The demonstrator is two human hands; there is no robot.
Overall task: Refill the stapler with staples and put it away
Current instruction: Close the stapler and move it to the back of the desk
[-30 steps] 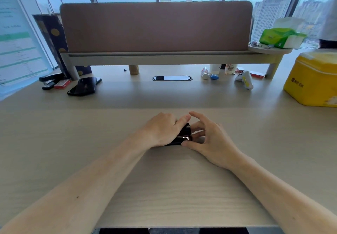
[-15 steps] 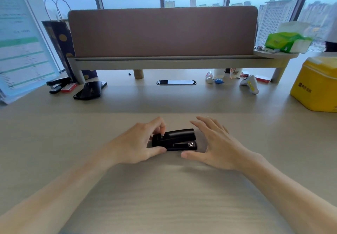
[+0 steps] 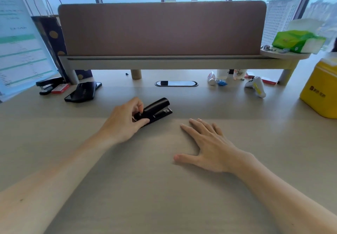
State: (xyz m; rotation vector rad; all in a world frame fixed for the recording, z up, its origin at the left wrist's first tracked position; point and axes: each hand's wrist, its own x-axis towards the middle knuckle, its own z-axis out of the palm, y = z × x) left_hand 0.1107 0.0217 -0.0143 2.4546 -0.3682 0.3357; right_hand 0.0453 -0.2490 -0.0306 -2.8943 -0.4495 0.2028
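A black stapler (image 3: 157, 110) is held at its rear end by my left hand (image 3: 125, 122), thumb below and fingers on top, its front end pointing up and to the right, just over the desk (image 3: 164, 188). Its top looks closed. My right hand (image 3: 206, 145) lies flat on the desk to the right and nearer me, fingers spread, holding nothing and apart from the stapler. A red staple box (image 3: 61, 88) lies at the far left beside a second black stapler (image 3: 48, 84).
A dark phone case (image 3: 82, 91) lies near the red box. A raised shelf with a brown panel (image 3: 162, 29) spans the back. Small bottles and a white device (image 3: 256, 86) sit under it at right. A yellow bin (image 3: 321, 89) stands at the right edge.
My left hand has carried the stapler away from me and to the left, turning its front upward. My right hand let go of it and settled flat on the desk.
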